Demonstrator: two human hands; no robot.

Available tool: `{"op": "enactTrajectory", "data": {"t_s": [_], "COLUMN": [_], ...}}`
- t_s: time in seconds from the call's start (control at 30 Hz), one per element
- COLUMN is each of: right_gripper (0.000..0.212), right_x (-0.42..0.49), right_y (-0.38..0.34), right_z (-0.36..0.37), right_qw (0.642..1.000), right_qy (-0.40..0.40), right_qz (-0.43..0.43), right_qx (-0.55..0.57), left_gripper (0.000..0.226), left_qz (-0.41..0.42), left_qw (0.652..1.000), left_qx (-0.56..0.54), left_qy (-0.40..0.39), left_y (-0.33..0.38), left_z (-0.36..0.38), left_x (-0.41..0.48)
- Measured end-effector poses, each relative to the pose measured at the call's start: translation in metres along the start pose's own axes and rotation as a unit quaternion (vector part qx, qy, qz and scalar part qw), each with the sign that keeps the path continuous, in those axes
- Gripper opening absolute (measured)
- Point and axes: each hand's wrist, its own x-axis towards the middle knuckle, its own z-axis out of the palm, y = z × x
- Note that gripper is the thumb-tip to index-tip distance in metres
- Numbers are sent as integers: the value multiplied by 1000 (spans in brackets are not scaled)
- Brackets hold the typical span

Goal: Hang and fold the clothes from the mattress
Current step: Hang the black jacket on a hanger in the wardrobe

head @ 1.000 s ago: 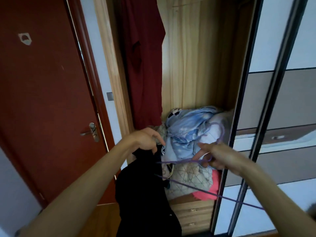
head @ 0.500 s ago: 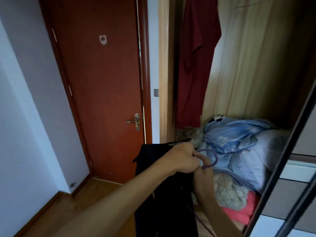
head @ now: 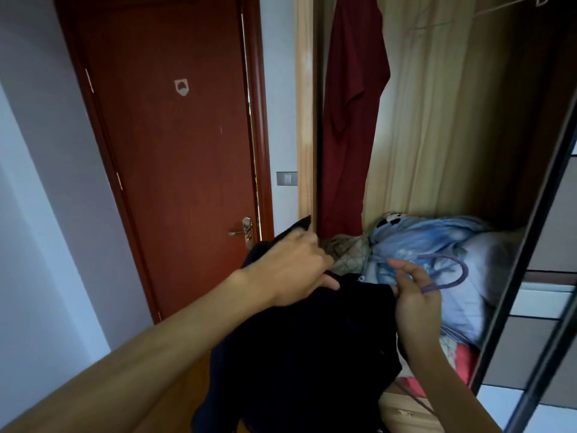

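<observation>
The fingers [head: 315, 245] of the left hand [head: 290, 273] are curled down into the top edge of a black fabric garment [head: 306, 354], bunching it, with the thumb pressed along the cloth below. The fingers [head: 406, 270] of the right hand [head: 416, 298] pinch the neck of a thin purple clothes hanger [head: 461, 270], whose hook curves up to the right of the hand. The garment hangs down from both hands, in front of the open light-wood wardrobe [head: 304, 120]. Just behind the hands, inside the wardrobe, lies a heap of pale blue printed bedding [head: 437, 239]. Above it a dark red shirt [head: 349, 120] hangs at the wardrobe's left side. To the left stands a closed reddish-brown door [head: 175, 157] with a metal lever handle [head: 242, 231].
</observation>
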Motion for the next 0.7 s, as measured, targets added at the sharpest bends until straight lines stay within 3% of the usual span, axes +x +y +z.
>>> {"op": "enactTrajectory", "data": {"t_s": [0.1, 0.17, 0.27, 0.33, 0.4, 0.47, 0.53, 0.63, 0.7], "right_gripper": [28, 24, 22, 23, 27, 30, 31, 31, 35], "right_x": [-3, -5, -4, -4, -4, -3, -2, -2, -5], "right_y": [-1, -2, -4, -7, -9, -9, -4, 4, 6], "right_z": [19, 31, 44, 51, 62, 73, 80, 78, 76], "right_qw": [1000, 999, 998, 996, 995, 994, 995, 995, 992], "right_qy": [-5, -16, -38, -50, -64, -80, -88, -93, -118], "right_qz": [-16, -8, -31, -44, -48, -55, -41, 8, 27], "right_qx": [-17, -33, -50, -54, -52, -47, -35, -22, -24], "left_gripper": [5, 10, 12, 28, 35, 47, 66, 41, 39], "left_qz": [24, 19, -18, -69, -126, -128, -105, -76, -58], "left_qw": [995, 990, 961, 940, 943, 940, 930, 929, 938], "left_qx": [-98, -131, -225, -252, -259, -296, -310, -336, -328], "left_qy": [-13, -45, -157, -221, -167, -110, -169, -135, -97], "left_y": [22, 23, 1, -22, -33, -24, -3, -6, -20], "left_z": [7, 12, 5, -12, -29, -30, -18, 19, 34], "left_x": [0, 0, -5, -8, -7, -3, -4, -11, -16]}}
